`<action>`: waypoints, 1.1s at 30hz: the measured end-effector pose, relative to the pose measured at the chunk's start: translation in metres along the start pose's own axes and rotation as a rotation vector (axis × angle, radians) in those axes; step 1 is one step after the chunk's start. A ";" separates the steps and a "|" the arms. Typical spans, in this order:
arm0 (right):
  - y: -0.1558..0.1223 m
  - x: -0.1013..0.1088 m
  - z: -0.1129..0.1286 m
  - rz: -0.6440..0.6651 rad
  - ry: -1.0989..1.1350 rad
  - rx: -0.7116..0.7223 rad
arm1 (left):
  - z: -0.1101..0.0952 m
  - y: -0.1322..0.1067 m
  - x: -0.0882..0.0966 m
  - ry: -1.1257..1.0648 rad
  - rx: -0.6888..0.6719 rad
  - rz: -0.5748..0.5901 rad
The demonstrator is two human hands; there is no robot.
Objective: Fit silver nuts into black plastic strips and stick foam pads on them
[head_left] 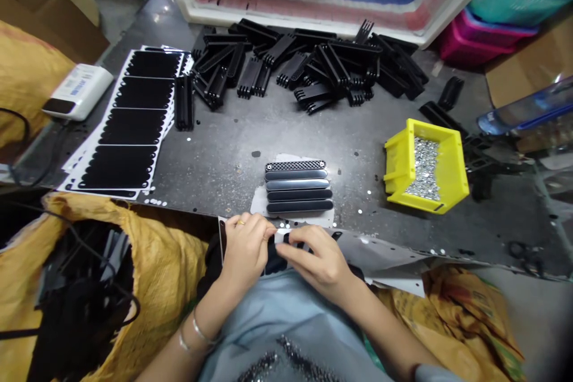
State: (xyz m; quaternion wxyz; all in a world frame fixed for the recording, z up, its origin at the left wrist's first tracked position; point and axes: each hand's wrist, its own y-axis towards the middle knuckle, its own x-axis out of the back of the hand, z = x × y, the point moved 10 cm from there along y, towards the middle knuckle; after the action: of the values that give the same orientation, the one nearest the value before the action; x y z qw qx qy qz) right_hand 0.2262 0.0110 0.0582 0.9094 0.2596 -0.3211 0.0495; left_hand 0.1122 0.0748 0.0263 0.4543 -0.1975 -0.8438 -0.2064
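Observation:
At the table's front edge, my left hand (247,243) is closed, its fingertips pinching a sheet of black stickers on white backing (308,245). My right hand (320,256) faces it, thumb and forefinger curled around a small white part of the same sheet; the fingers partly hide what they grip. Just beyond both hands, several black bars (299,195) lie side by side on the table. The farthest bar (295,166) shows a lattice face with a screw hole at each end; the others show smooth faces.
A yellow bin (396,176) of small metal parts stands right. Black plastic parts (331,65) are heaped at the back. Sticker sheets (128,119) and a white device (83,86) lie left. A yellow sack (165,262) with black pieces sits below left.

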 end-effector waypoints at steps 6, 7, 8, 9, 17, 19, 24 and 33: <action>0.005 0.045 -0.045 -0.036 0.707 -0.418 | -0.010 -0.011 0.009 0.161 -0.213 -0.308; 0.013 0.055 -0.057 -0.073 0.650 -0.454 | -0.014 -0.011 0.014 0.132 -0.256 -0.345; 0.025 0.063 -0.067 -0.092 0.525 -0.463 | -0.015 -0.009 0.021 0.102 -0.272 -0.377; 0.039 0.068 -0.075 -0.093 0.359 -0.443 | -0.013 -0.002 0.028 0.078 -0.249 -0.398; 0.126 0.009 -0.097 0.146 -0.128 -0.051 | 0.065 0.093 0.028 -0.194 0.269 -0.132; 0.129 0.002 -0.098 0.148 -0.096 -0.018 | 0.072 0.103 0.018 -0.246 0.283 -0.070; 0.126 0.004 -0.099 0.134 -0.069 -0.025 | 0.076 0.105 0.010 -0.358 0.287 -0.045; 0.127 -0.003 -0.097 0.144 -0.133 -0.058 | 0.080 0.109 0.009 -0.403 0.294 -0.080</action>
State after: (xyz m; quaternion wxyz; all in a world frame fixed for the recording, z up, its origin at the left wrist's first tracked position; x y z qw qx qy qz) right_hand 0.2456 0.1696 0.0485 0.8873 0.2121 -0.4001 0.0878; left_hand 0.1090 0.2095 0.0122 0.2922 -0.1331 -0.9454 -0.0559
